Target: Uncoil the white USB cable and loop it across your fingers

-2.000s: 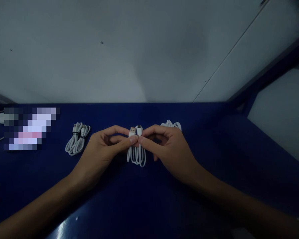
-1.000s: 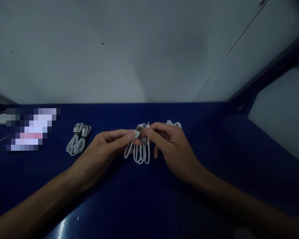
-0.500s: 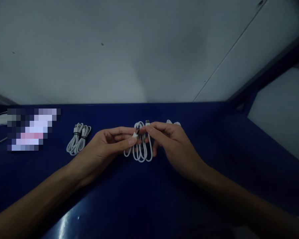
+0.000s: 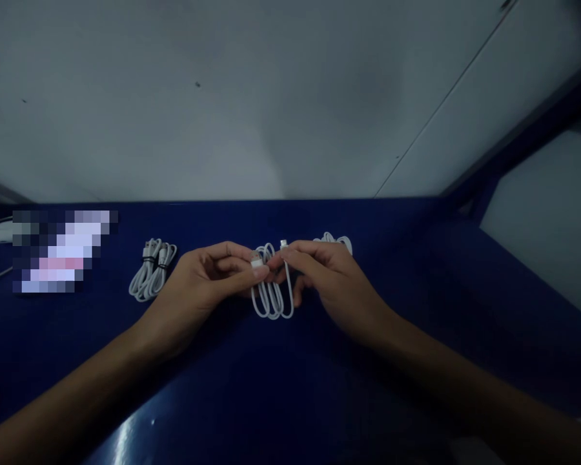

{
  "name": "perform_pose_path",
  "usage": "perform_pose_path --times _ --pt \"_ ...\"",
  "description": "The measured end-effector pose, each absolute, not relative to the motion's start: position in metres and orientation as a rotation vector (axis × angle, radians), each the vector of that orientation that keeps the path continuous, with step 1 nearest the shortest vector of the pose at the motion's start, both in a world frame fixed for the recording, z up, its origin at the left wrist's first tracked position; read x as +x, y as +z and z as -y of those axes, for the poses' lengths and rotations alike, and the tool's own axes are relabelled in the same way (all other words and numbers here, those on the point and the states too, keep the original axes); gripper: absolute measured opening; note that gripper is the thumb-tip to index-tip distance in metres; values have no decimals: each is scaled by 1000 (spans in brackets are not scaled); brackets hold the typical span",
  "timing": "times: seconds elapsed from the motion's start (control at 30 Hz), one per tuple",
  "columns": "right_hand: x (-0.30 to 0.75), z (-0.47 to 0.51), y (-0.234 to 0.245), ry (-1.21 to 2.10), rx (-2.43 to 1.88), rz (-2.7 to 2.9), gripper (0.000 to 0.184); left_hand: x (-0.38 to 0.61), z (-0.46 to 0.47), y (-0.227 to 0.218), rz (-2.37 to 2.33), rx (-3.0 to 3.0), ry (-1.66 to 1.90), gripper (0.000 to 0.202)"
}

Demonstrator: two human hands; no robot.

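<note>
A white USB cable (image 4: 271, 300), coiled in several long loops, is held up between my two hands over the blue table. My left hand (image 4: 213, 278) pinches the coil together with one plug (image 4: 256, 260) between thumb and fingers. With thumb and forefinger, my right hand (image 4: 319, 265) grips the cable just below its other, smaller plug (image 4: 283, 244). The loops hang beneath the fingers, and part of the coil is hidden behind them.
Left of my hands lie white cables (image 4: 152, 268) bundled with black ties. Another white cable coil (image 4: 339, 241) is partly hidden behind my right hand. At far left are a blurred-out bright object (image 4: 72, 252) and a white rounded thing (image 4: 0, 231). A pale wall (image 4: 223, 129) rises behind the table.
The plug in my left hand has turned more upright and shifted slightly left. My right hand has moved a little left and its plug sits slightly lower. The loops have bunched closer together.
</note>
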State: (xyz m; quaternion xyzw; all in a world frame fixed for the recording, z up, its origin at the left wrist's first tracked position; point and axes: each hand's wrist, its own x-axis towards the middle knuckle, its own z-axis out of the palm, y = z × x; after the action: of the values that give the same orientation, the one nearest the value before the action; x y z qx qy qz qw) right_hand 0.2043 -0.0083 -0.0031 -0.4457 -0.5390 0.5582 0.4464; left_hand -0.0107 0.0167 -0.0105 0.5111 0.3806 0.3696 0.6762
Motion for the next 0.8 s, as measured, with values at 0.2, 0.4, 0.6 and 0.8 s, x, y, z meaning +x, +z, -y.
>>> perform_pose_path --times 0.2,0.4,0.6,0.8 --pt "205 8 -7 1387 -1106 1355 30 -11 -15 -9 -950 1212 868 13" --pt "204 8 -5 1389 -1075 1389 31 -11 -15 -12 -943 1231 889 9" --pt "204 10 -3 1373 -1066 1423 30 -10 -14 -10 -964 1243 908 7" --pt "205 10 -6 1375 -1044 1440 35 -9 -13 -8 -1002 1259 945 12"
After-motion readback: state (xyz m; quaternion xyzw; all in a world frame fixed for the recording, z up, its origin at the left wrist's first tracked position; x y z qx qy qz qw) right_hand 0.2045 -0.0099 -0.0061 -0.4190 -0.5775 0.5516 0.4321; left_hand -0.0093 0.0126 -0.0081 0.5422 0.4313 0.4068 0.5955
